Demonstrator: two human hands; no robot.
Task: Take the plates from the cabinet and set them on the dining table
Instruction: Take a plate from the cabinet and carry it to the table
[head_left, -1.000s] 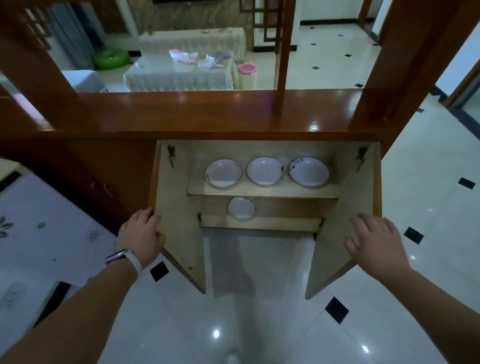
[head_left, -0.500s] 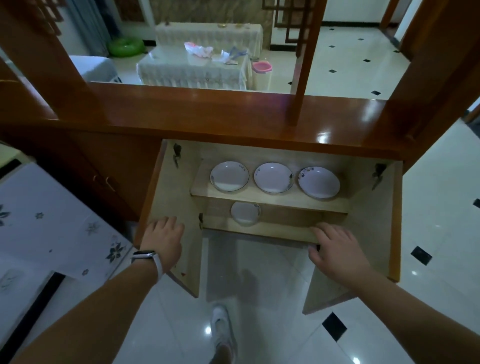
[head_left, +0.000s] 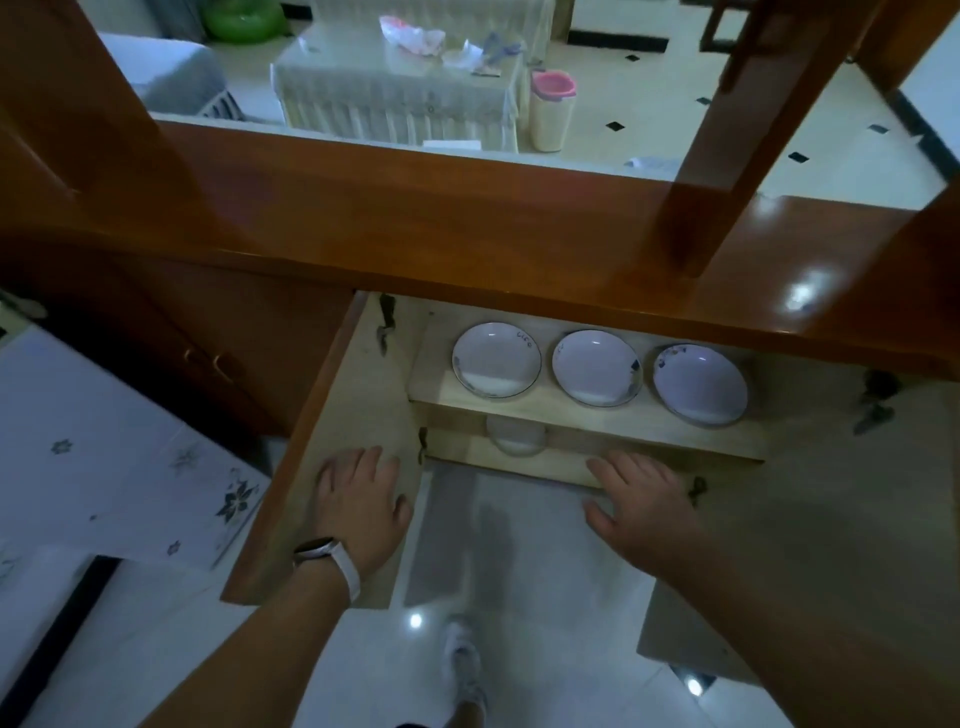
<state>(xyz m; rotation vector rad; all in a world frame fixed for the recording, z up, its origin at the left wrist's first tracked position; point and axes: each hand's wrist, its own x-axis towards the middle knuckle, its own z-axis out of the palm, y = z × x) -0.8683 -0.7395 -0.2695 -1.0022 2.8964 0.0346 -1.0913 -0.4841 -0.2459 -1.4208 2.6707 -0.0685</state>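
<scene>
Three plates sit in a row on the upper shelf (head_left: 582, 410) of the open cabinet (head_left: 467, 249): the left plate (head_left: 496, 359) at about 11 o'clock from the hands, the middle plate (head_left: 596, 368) at 12, the right plate (head_left: 700, 384) at 1. A fourth dish (head_left: 515, 441) shows on the lower shelf, half hidden under the upper board (too dim to say whether it is a plate or a small bowl). Both doors stand swung out. The left hand (head_left: 358, 504) lies flat and spread against the inside of the left door (head_left: 322, 467), holding nothing; the right hand (head_left: 641, 499) is open too, fingers loosely extended at the front edge of the lower shelf, empty, with none of the plates touched. The step in hand looks like the reach into the cabinet for the first plate. To do it well, I would send the right hand up to 12 o'clock, slide the fingers under the near rim of the middle or right plate and set the thumb on top, since glazed plates are slick and a pinch on the rim alone may slip. The plates nearly touch, so lifting one straight up before drawing it out should keep it from knocking its neighbour. The wooden top overhangs the shelf, so a low, level pull seems safest. A cloth-covered table (head_left: 104, 452) lies at 9 o'clock, likely the place to set them.
</scene>
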